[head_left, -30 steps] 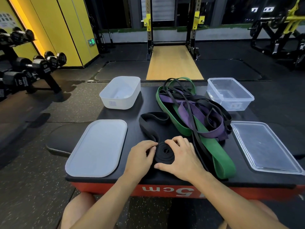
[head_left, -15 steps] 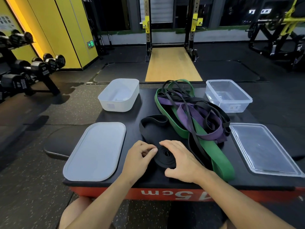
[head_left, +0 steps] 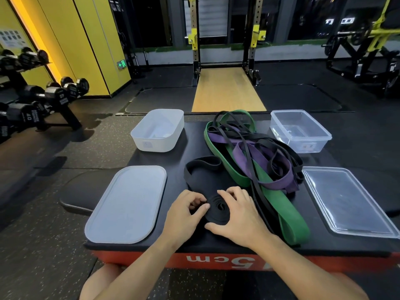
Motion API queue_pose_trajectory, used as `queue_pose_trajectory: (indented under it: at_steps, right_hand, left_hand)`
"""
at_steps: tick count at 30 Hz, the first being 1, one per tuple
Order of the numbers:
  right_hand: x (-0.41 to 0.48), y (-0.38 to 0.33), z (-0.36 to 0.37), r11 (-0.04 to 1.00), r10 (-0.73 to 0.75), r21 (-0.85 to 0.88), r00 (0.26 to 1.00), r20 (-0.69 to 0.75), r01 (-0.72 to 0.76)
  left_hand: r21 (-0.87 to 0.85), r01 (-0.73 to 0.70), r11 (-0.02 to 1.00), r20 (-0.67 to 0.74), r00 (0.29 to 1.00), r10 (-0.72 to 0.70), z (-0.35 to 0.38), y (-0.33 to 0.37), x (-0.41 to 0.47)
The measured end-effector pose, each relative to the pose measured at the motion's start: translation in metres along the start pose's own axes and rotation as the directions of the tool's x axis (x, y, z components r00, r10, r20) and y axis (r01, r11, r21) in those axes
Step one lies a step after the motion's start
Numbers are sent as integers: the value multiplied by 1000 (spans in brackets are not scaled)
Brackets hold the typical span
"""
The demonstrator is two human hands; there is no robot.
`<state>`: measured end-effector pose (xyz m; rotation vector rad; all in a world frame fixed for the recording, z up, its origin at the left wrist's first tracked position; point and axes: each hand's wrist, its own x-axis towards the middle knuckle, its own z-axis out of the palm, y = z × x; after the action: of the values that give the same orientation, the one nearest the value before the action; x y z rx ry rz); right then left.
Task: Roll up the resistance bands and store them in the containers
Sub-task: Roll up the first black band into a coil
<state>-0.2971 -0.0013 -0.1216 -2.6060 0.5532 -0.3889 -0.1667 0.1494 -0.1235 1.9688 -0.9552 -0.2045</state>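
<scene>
On our left we see dumbbells (head_left: 55, 94) on a rack before yellow wall panels (head_left: 86, 40) bearing a green exit sign (head_left: 121, 64). Ahead, a wooden platform (head_left: 227, 92) lies between the posts of a squat rack (head_left: 252, 40). Nearest us stands a black-topped box (head_left: 138, 259) with a red side, a black pad (head_left: 82, 195) beside its left edge.

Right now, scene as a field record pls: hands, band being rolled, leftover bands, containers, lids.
left hand: pinches left edge of black band coil
right hand: curled round the coil, thumb on near side
black band: partly coiled, loose loop trailing across platform
pile: green band, purple band, thin black bands, tangled, unrolled, right of coil
white container: far left, open, no band inside
clear container: far right, open, no band inside
lids: white lid near left, clear lid near right, both flat
</scene>
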Motion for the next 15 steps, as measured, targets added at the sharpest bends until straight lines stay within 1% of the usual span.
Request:
queue_pose_trajectory:
  at_steps: [3,5,11,15]
  right_hand:
    - [-2,2,-2,998,-43,39,999,15,42]
    - [-3,1,-6,997,-57,61,997,50,54]
    - [-2,0,-10,988,-103,126,990,98,90]
    - [-1,0,-9,986,-125,126,988,94,113]
  left_hand:
    - [-10,22,1000,-12,1000,-22,1,0,-2]
    - [-20,44,999,-31,999,-45,1,-1,-2]
    - [-4,53,999,-96,994,-53,3,1,-2]
    - [61,43,997,-132,991,-35,4,3,-1]
